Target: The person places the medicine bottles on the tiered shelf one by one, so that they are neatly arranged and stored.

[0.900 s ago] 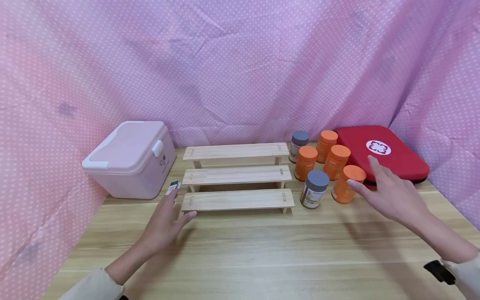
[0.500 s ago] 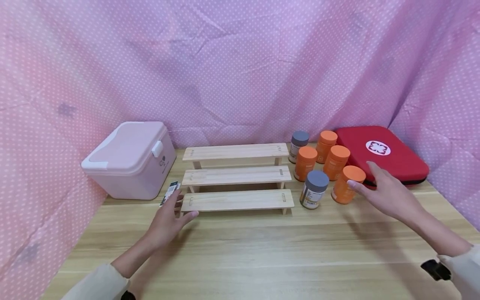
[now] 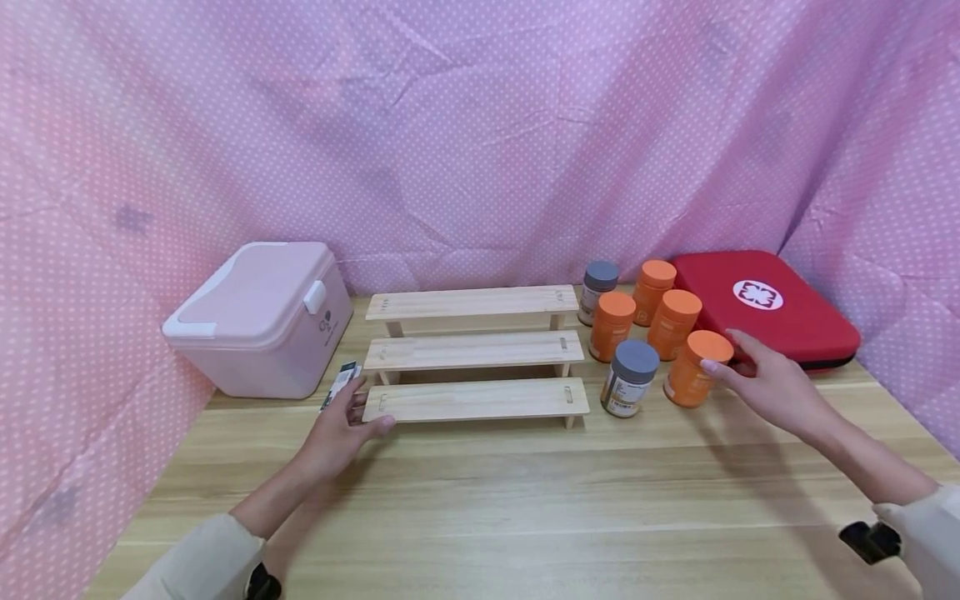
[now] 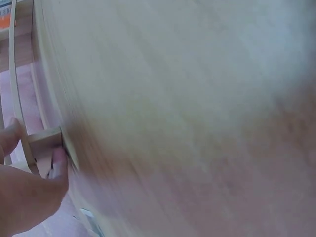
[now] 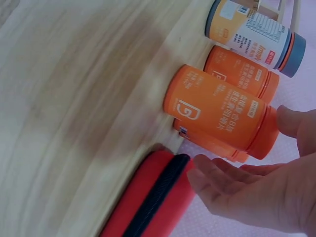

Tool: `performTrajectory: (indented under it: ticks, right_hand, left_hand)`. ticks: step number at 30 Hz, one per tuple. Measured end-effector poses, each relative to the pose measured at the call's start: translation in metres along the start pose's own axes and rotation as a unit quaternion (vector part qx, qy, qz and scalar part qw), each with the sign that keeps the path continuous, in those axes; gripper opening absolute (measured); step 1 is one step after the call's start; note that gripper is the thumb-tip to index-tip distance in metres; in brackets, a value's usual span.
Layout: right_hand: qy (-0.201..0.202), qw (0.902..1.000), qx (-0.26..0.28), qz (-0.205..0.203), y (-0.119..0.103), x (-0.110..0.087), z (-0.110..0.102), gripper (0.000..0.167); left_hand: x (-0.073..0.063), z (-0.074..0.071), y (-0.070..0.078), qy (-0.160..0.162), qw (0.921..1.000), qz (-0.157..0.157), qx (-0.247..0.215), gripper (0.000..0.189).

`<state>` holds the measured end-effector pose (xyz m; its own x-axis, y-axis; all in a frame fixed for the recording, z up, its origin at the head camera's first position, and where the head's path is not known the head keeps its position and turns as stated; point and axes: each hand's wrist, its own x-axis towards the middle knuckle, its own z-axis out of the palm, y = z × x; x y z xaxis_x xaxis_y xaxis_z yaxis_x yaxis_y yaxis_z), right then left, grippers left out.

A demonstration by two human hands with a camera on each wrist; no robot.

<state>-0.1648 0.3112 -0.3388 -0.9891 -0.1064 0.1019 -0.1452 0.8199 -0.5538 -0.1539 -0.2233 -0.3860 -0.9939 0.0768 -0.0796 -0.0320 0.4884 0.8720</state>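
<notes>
The wooden rack [image 3: 472,350] stands on the surface [image 3: 480,508], its three steps rising away from the person; the left hand [image 3: 330,437] is clamped on the left end of the lowest one, and a light, steady hold there should keep it from shifting. The red case [image 3: 810,321] lies close behind the right hand [image 3: 776,396], so its fingers had best slip in without nudging it. The front orange jar [image 3: 684,379] is upright, right of the rack, with that hand's thumb and fingers apart around it. The grey-lidded jar [image 3: 628,382] is just beside; any lift should go straight up. The thumb is at the orange lid [image 5: 261,136], contact uncertain; even pressure from both sides looks surest.
</notes>
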Motion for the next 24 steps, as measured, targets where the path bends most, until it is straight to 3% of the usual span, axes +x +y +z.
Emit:
performTrajectory:
  ticks: [3, 8, 24]
  right_hand:
    - [0.008, 1.0, 0.006, -0.003, 0.0017, 0.0005, 0.0021, 0.068]
    - [0.02, 0.9997, 0.012, -0.005, 0.0043, 0.0013, 0.0057, 0.063]
    - [0.027, 0.997, 0.072, -0.01, 0.0061, 0.0017, 0.0099, 0.06]
  left_hand:
    - [0.0022, -0.0009, -0.0024, -0.004, 0.9999, 0.001, -0.015, 0.083]
    - [0.0033, -0.0009, -0.006, 0.004, 0.9999, 0.011, 0.003, 0.074]
    - [0.0042, -0.0009, -0.0069, 0.017, 0.9998, -0.007, 0.009, 0.067]
